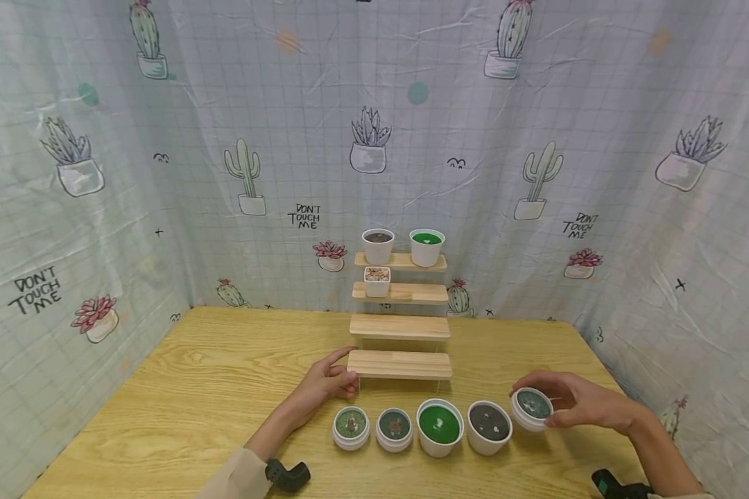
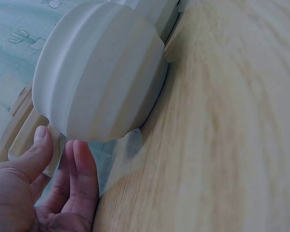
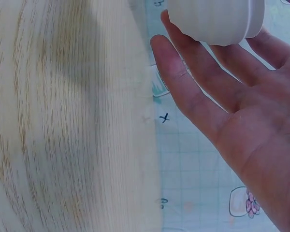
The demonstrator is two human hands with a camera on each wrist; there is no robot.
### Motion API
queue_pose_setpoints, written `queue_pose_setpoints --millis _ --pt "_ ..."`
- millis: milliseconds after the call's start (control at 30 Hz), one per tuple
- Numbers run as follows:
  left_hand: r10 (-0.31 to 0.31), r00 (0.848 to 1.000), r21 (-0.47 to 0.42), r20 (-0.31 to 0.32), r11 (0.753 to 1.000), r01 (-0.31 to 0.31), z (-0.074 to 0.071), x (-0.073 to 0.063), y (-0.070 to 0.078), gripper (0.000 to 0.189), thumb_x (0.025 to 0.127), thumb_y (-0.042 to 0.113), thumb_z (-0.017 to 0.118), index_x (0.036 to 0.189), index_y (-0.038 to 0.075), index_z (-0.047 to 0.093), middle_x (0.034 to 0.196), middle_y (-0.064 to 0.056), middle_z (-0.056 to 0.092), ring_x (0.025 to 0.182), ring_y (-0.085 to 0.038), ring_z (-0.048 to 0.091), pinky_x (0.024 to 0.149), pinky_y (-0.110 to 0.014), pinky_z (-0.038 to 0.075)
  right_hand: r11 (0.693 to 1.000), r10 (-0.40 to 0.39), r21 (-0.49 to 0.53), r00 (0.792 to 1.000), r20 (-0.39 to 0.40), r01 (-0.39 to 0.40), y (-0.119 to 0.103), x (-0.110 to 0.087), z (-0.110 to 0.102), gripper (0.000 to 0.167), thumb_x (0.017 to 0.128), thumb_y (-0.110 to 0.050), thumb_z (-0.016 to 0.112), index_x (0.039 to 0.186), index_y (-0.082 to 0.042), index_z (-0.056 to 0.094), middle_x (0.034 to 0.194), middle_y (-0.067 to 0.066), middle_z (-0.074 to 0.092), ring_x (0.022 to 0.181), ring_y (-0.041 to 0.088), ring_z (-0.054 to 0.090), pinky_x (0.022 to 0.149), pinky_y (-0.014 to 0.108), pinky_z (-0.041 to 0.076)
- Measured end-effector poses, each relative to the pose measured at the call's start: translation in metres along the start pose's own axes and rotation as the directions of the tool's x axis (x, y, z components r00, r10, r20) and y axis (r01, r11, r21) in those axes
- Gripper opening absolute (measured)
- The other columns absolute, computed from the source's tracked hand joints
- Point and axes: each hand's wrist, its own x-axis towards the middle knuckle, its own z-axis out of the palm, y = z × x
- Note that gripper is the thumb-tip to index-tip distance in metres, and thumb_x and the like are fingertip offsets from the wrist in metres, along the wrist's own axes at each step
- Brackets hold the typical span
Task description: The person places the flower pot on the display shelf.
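Note:
In the head view my right hand (image 1: 583,402) holds a small white pot (image 1: 532,409) with a grey-green top between thumb and fingers. The right wrist view shows that white pot (image 3: 210,21) above the fingers of my right hand (image 3: 232,106), off the tabletop. My left hand (image 1: 321,384) grips the left end of the lowest step of a wooden stepped stand (image 1: 399,364), thumb at the front and index finger behind. A ribbed white pot (image 2: 101,72) stands in front of my left hand (image 2: 53,188) in the left wrist view.
In front of the stand are two small pots with patterned green tops (image 1: 351,423) (image 1: 394,430), a green-filled pot (image 1: 440,426) and a dark-filled pot (image 1: 489,426). Higher steps bear a dark-filled pot (image 1: 378,246), a green-filled pot (image 1: 426,247) and a pebble-filled pot (image 1: 377,282).

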Motion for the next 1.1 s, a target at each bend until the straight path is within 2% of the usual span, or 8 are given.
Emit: queue_pose_setpoints --millis 300,500,700,800,933,1100 --pt "-0.007 1.0 -0.018 0.0 1.0 0.007 0.0 0.0 -0.002 0.077 0.102 0.018 0.067 0.165 0.011 0.023 0.101 -0.007 0.07 0.089 -0.013 0.067 0.081 -0.027 0.062 0.999 -0.024 -0.034 0.999 -0.029 0.023 -0.001 0.002 0.002 0.051 0.096 0.012 0.054 0.145 0.015 0.041 0.144 -0.002 0.059 0.123 0.005 0.06 0.098 0.025 0.054" --pt "-0.005 1.0 -0.013 0.007 1.0 0.005 0.0 0.0 -0.001 0.077 0.102 0.019 0.067 0.165 0.012 0.023 0.1 -0.006 0.07 0.09 -0.013 0.068 0.081 -0.027 0.062 0.999 -0.027 -0.021 0.999 -0.033 0.026 0.0 0.002 0.002 0.051 0.097 0.012 0.053 0.146 0.016 0.038 0.146 0.0 0.058 0.125 0.005 0.06 0.097 0.026 0.055" --pt "-0.004 1.0 -0.017 0.004 1.0 0.004 -0.001 0.001 0.0 0.077 0.102 0.018 0.067 0.165 0.011 0.023 0.1 -0.005 0.07 0.088 -0.012 0.068 0.08 -0.027 0.062 0.999 -0.019 -0.028 0.999 -0.05 0.018 -0.001 0.005 0.002 0.051 0.098 0.011 0.054 0.147 0.01 0.042 0.146 -0.001 0.059 0.126 0.004 0.059 0.098 0.026 0.055" --pt "-0.001 1.0 -0.016 0.005 1.0 0.001 -0.001 0.001 0.0 0.078 0.102 0.018 0.067 0.165 0.01 0.022 0.1 -0.005 0.07 0.088 -0.012 0.068 0.081 -0.028 0.062 0.999 -0.021 -0.041 0.997 -0.072 0.018 -0.003 0.006 0.001 0.05 0.098 0.01 0.056 0.146 0.012 0.042 0.144 -0.002 0.06 0.124 0.004 0.06 0.097 0.026 0.056" --pt "-0.004 1.0 -0.013 0.004 1.0 0.004 -0.001 0.0 0.0 0.078 0.102 0.019 0.067 0.165 0.011 0.022 0.101 -0.006 0.071 0.088 -0.013 0.068 0.081 -0.028 0.062 0.998 -0.003 -0.061 0.995 -0.103 -0.003 -0.006 0.008 0.002 0.05 0.098 0.009 0.057 0.145 0.014 0.042 0.142 -0.004 0.062 0.123 0.003 0.061 0.096 0.025 0.056" --pt "-0.006 1.0 -0.008 0.006 1.0 0.006 0.0 -0.001 0.0 0.076 0.102 0.018 0.066 0.165 0.011 0.023 0.1 -0.005 0.071 0.088 -0.013 0.068 0.082 -0.028 0.062 0.995 0.04 -0.087 0.99 -0.133 -0.052 -0.011 0.011 0.004 0.05 0.098 0.005 0.058 0.147 0.004 0.047 0.142 -0.007 0.062 0.125 0.001 0.059 0.095 0.024 0.055"
